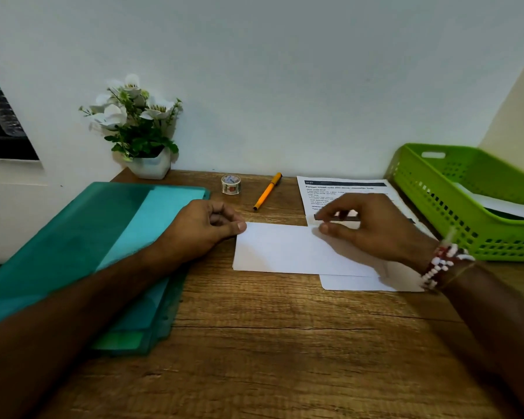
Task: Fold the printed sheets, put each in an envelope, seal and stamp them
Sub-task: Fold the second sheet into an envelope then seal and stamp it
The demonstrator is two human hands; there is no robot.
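Note:
A folded white sheet (280,251) lies blank side up in the middle of the wooden desk (270,343). My left hand (204,226) pinches its far left corner with thumb and fingers. My right hand (372,226) rests over the sheet's far right part, thumb pressing on the paper, fingers spread above. Beneath it, printed sheets (342,189) lie flat with their text showing at the far side. A roll of stamp-like tape (230,184) stands near the wall. I cannot tell which white paper is an envelope.
A teal plastic folder (82,252) lies under my left forearm. An orange pen (267,191) rests beside the tape roll. A green basket (466,204) holding white paper stands at the right. A potted plant (139,128) sits against the wall.

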